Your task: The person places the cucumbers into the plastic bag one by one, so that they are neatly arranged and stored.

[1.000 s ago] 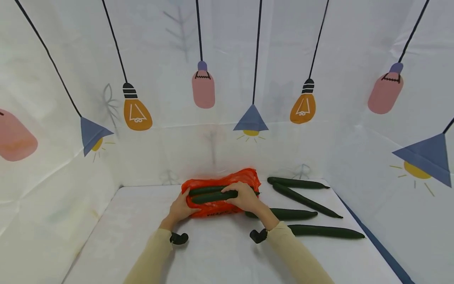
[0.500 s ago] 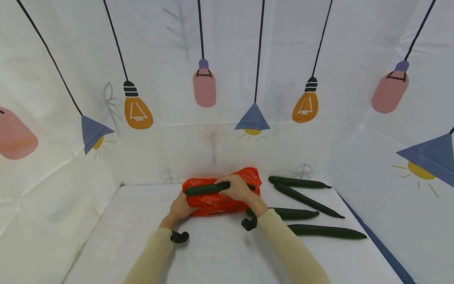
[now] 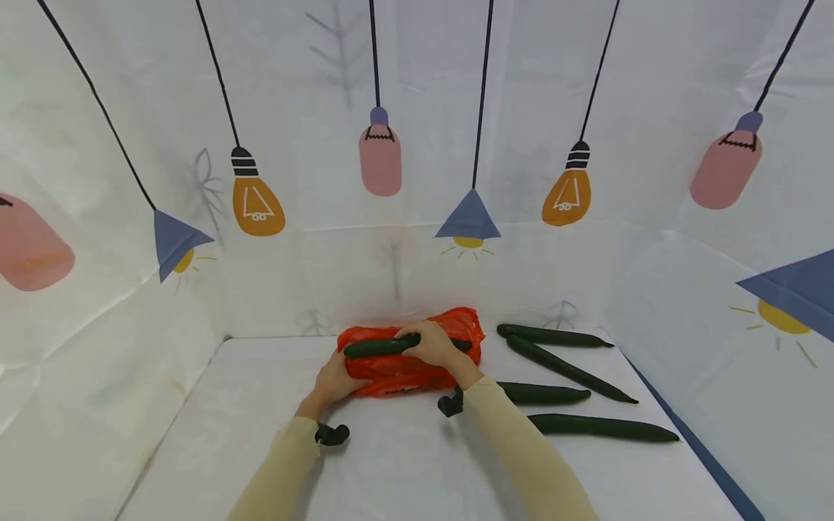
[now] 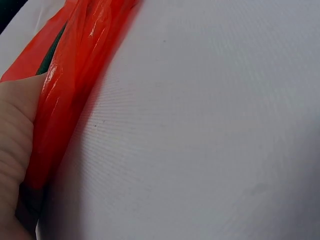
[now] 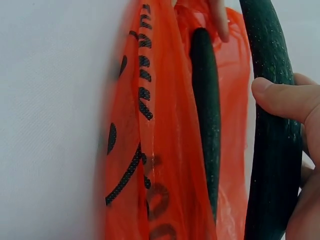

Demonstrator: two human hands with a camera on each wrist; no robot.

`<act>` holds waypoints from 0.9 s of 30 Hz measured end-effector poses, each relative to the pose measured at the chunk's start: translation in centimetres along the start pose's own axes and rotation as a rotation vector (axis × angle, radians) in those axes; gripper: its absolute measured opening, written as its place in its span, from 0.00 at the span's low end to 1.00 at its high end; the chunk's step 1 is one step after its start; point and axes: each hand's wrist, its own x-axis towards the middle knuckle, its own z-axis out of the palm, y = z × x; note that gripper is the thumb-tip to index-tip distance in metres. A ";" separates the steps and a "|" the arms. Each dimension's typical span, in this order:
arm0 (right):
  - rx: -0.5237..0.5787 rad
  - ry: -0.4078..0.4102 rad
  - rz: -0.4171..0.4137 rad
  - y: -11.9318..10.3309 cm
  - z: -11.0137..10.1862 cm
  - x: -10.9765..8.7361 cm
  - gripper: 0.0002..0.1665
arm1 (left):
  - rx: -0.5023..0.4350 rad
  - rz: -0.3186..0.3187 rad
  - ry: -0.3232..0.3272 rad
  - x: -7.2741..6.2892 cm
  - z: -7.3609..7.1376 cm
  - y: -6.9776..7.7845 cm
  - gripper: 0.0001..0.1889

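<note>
My right hand (image 3: 433, 344) grips a dark green cucumber (image 3: 373, 348) just over a red plastic bag (image 3: 407, 376). Thumb and fingers wrap the cucumber (image 5: 272, 150) from opposite sides in the right wrist view. Inside the bag (image 5: 175, 125), whose mouth gapes, a second cucumber (image 5: 206, 100) lies lengthwise; the head view hides it. My left hand (image 3: 334, 378) holds the bag's left end, with the thumb outside the front edge. Close up, the left wrist view has that hand (image 4: 15, 135) pressed against the red film (image 4: 65, 100).
Several more cucumbers lie to the right: one at the back (image 3: 554, 336), one slanting (image 3: 570, 369), one behind my right forearm (image 3: 544, 394) and one nearer (image 3: 606, 428). The white table (image 3: 384, 470) meets a lamp-printed cloth wall (image 3: 313, 282) behind the bag.
Two cucumbers were visible at the bag's mouth. My right hand has raised the front one and shifted it slightly left and back, covering the other. The left hand stays at the bag.
</note>
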 end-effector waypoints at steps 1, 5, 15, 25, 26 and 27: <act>-0.006 -0.001 0.001 0.1 0.1 0.1 0.19 | -0.005 0.000 -0.002 0.0 0.0 0.1 0.42; -0.004 0.010 0.002 0.3 0.2 0.2 0.19 | -0.026 0.006 -0.005 -0.1 0.0 0.4 0.43; -0.007 0.010 0.054 1.4 0.8 0.1 0.19 | 0.000 -0.011 0.002 0.0 0.1 0.5 0.49; 0.015 0.016 0.133 2.4 1.6 -0.2 0.18 | 0.029 -0.015 0.007 -0.1 0.1 0.3 0.55; 0.009 0.016 0.133 2.5 1.7 -0.2 0.18 | 0.031 -0.009 0.009 -0.1 0.1 0.3 0.55; 0.001 0.016 0.129 2.6 1.7 -0.2 0.18 | 0.028 -0.004 0.010 -0.1 0.1 0.3 0.56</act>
